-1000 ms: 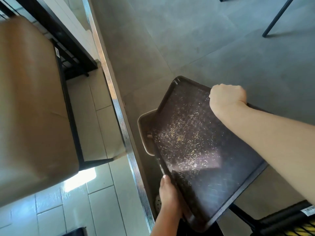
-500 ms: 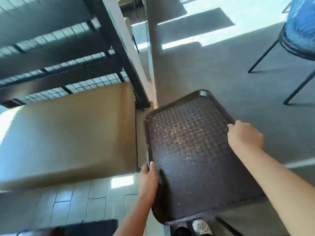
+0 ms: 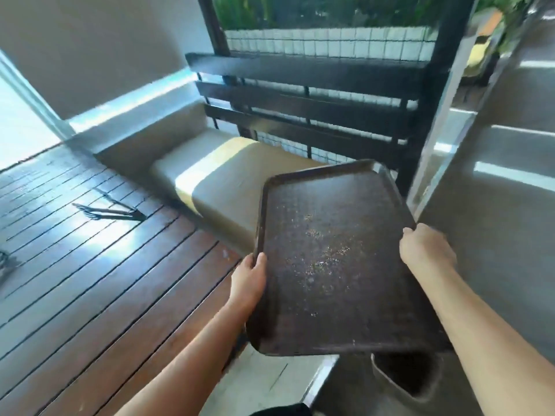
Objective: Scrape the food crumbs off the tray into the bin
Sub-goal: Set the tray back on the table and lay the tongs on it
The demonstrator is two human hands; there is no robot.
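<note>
Dark brown, the tray (image 3: 336, 256) is held up in the air between both my hands, a scatter of pale crumbs (image 3: 324, 253) in its middle. My left hand (image 3: 247, 280) grips its left rim, thumb on top. My right hand (image 3: 425, 250) curls round its right rim. The bin (image 3: 399, 376) sits just beneath its near edge.

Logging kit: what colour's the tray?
Dark brown tray, textured, crumb-speckled; head view.

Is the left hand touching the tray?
Touching. The head view shows the left hand gripping the left edge of the tray, thumb lying over the rim.
</note>
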